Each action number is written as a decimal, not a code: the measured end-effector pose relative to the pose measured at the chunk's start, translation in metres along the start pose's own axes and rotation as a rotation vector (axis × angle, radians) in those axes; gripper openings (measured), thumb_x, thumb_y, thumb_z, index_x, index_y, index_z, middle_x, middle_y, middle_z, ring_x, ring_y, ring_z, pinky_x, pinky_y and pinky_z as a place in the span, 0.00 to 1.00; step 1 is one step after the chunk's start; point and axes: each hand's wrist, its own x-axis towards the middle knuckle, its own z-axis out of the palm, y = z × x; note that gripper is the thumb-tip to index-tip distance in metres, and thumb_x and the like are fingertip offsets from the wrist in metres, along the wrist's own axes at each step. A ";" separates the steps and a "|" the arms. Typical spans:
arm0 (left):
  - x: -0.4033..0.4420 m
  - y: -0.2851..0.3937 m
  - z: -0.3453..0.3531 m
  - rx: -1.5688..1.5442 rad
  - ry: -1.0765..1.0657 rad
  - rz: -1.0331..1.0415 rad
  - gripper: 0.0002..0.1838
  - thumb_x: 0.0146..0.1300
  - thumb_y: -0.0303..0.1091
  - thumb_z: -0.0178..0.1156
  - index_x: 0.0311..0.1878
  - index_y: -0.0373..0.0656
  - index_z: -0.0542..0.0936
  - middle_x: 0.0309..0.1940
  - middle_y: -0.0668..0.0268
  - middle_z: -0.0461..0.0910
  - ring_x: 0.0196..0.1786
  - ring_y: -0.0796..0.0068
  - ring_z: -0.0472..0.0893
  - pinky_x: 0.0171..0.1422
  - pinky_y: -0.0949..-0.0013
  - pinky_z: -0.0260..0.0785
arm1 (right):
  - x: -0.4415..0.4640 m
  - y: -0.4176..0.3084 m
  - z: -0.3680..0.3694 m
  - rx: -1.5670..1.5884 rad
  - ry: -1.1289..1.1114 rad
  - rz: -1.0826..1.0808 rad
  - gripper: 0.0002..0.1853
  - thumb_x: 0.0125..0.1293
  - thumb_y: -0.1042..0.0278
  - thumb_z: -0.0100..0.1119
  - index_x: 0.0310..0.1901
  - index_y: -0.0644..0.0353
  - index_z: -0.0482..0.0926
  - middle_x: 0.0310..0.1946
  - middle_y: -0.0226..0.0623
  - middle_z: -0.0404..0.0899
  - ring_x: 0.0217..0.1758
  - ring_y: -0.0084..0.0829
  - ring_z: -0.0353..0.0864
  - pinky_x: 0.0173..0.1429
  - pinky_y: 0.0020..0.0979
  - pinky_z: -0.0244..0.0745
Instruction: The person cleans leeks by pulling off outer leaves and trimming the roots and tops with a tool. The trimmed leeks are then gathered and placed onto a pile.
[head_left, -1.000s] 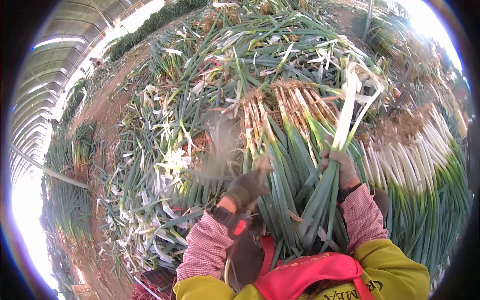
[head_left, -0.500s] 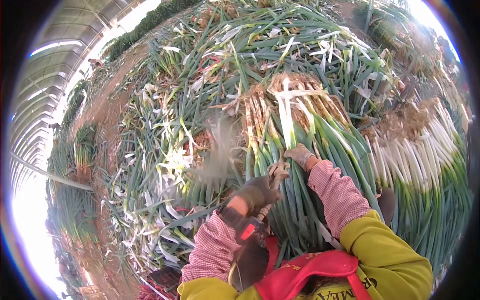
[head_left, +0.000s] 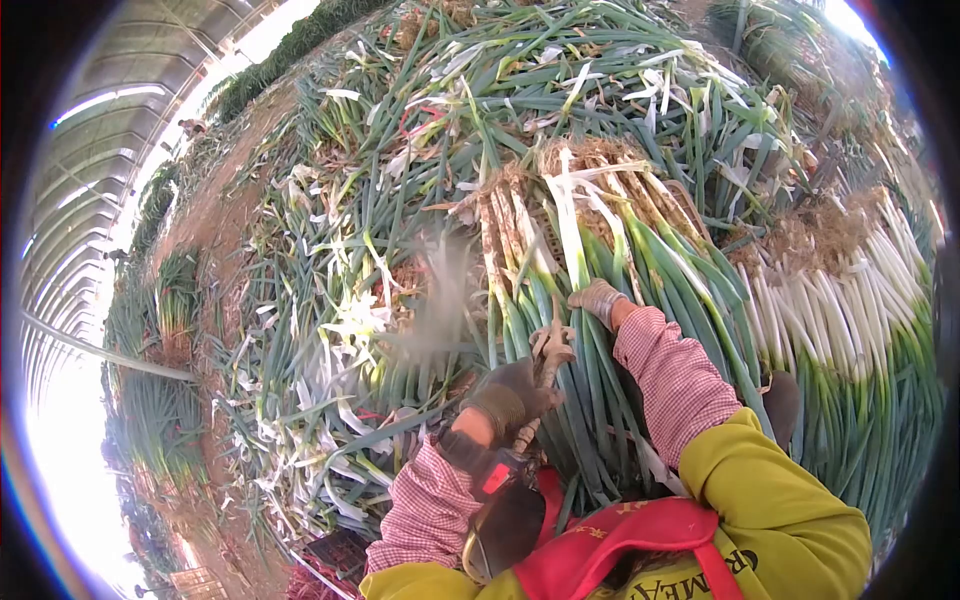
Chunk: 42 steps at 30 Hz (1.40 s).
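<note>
My left hand (head_left: 512, 392), in a dark glove, is closed around a dirt-coated, nozzle-like tool (head_left: 550, 350) over the green leaves. To its upper right, my right hand (head_left: 598, 298), also gloved, has its fingers curled on the green part of a peeled scallion (head_left: 568, 215). This scallion's white stalk points away from me, across brown-skinned, unpeeled scallions (head_left: 508, 225) with their roots at the far end. More unpeeled stalks (head_left: 650, 205) lie to the right. My fingertips are partly hidden among the leaves.
A row of white-stalked scallions (head_left: 825, 315) lies at the right, roots outward. Loose leaves and peelings (head_left: 330, 270) are heaped ahead and to the left. Bundled scallions (head_left: 175, 300) stand along the dirt path at the far left. A blurred streak crosses the view left of centre.
My right hand has moved left and lowered the raised scallion onto the unpeeled ones. My left hand, with the tool, has shifted slightly right and toward me.
</note>
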 end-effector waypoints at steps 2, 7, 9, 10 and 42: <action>-0.005 0.005 -0.003 -0.003 0.015 -0.023 0.31 0.51 0.52 0.61 0.53 0.40 0.73 0.42 0.46 0.80 0.48 0.52 0.80 0.56 0.61 0.69 | 0.008 0.003 0.002 -0.166 -0.029 -0.049 0.17 0.53 0.55 0.62 0.44 0.52 0.83 0.43 0.52 0.79 0.49 0.46 0.80 0.55 0.37 0.73; 0.008 -0.004 -0.021 -0.147 0.423 -0.068 0.34 0.49 0.49 0.65 0.56 0.38 0.71 0.47 0.46 0.77 0.49 0.51 0.78 0.56 0.58 0.69 | -0.027 -0.056 -0.017 0.415 0.156 0.550 0.25 0.48 0.61 0.70 0.48 0.66 0.79 0.43 0.46 0.81 0.45 0.40 0.80 0.52 0.36 0.74; 0.025 -0.016 -0.021 -0.248 0.549 -0.016 0.34 0.49 0.47 0.66 0.56 0.37 0.70 0.47 0.46 0.77 0.49 0.51 0.78 0.56 0.58 0.69 | -0.024 -0.050 -0.016 0.415 0.154 0.512 0.29 0.47 0.59 0.70 0.49 0.69 0.77 0.44 0.49 0.80 0.46 0.40 0.80 0.52 0.36 0.74; 0.034 -0.019 -0.021 -0.291 0.577 0.037 0.34 0.50 0.46 0.66 0.57 0.37 0.70 0.47 0.47 0.77 0.49 0.53 0.78 0.56 0.58 0.69 | -0.019 -0.044 -0.013 0.394 0.148 0.471 0.31 0.46 0.58 0.70 0.50 0.70 0.76 0.45 0.50 0.79 0.47 0.41 0.80 0.53 0.36 0.74; 0.036 0.045 0.009 0.054 0.162 0.000 0.35 0.50 0.53 0.63 0.55 0.36 0.70 0.45 0.46 0.79 0.50 0.47 0.79 0.57 0.56 0.69 | -0.139 -0.074 -0.038 0.059 0.192 0.543 0.33 0.49 0.54 0.66 0.52 0.70 0.74 0.49 0.57 0.78 0.55 0.47 0.78 0.58 0.36 0.72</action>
